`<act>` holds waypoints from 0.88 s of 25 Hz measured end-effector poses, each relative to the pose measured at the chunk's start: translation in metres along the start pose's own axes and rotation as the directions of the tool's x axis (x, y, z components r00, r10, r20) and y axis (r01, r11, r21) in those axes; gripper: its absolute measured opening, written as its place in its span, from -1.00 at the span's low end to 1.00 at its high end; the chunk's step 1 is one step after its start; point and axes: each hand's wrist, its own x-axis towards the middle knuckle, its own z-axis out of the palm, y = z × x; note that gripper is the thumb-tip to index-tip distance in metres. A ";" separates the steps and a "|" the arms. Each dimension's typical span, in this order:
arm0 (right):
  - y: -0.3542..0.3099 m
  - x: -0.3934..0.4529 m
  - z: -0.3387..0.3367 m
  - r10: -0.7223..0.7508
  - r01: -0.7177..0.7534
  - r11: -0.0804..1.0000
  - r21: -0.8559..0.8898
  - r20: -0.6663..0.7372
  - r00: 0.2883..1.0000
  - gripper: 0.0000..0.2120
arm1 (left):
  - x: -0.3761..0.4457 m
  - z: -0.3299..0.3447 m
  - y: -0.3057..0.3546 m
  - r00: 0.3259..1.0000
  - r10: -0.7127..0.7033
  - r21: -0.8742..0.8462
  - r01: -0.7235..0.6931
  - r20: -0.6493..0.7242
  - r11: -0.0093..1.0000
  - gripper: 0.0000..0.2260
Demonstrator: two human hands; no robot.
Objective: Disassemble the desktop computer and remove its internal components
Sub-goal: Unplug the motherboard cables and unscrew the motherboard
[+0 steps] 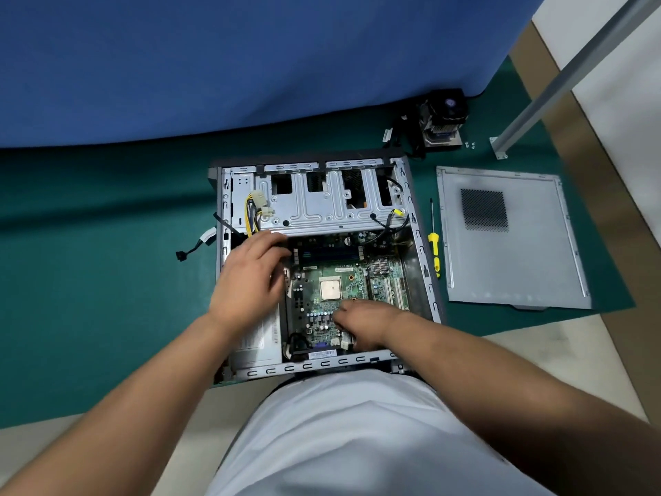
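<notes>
An open desktop case lies on its side on the green mat, with a green motherboard and its bare square processor showing inside. My left hand reaches into the case over the power supply, its curled fingers at the motherboard's left edge near the memory slots. My right hand rests low on the board's near edge, fingers curled down among the rear connectors. What either hand's fingertips hold is hidden. A silver drive cage spans the far half of the case.
A yellow-handled screwdriver lies right of the case. The removed side panel sits further right. A cooler with fan and small screws rest at the back right. A loose black cable trails left. A blue wall is behind.
</notes>
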 end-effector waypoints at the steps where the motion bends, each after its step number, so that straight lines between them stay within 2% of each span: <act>1: -0.001 0.000 -0.001 -0.013 0.012 0.999 -0.044 -0.015 1.000 -0.54 | -0.001 0.004 -0.002 1.000 0.007 0.040 -0.007 0.023 0.999 -0.75; 5: -0.002 -0.002 0.001 -0.026 0.021 0.999 -0.048 -0.095 0.995 -0.66 | 0.001 0.012 -0.001 0.999 0.021 0.111 -0.025 0.032 0.993 -0.77; 12: 0.004 -0.012 0.006 0.090 -0.055 0.988 0.143 -0.247 0.965 -0.63 | 0.000 0.013 -0.002 1.000 0.022 0.105 -0.023 0.009 0.994 -0.78; 16: 0.005 -0.014 0.003 0.196 -0.100 0.955 0.278 -0.343 0.919 -0.65 | 0.001 0.014 -0.004 0.999 0.039 0.102 -0.037 -0.016 0.994 -0.79; 22: 0.002 -0.026 -0.004 0.217 -0.032 0.916 0.400 -0.427 0.878 -0.57 | 0.001 0.017 -0.005 0.998 0.058 0.093 -0.055 -0.034 0.994 -0.80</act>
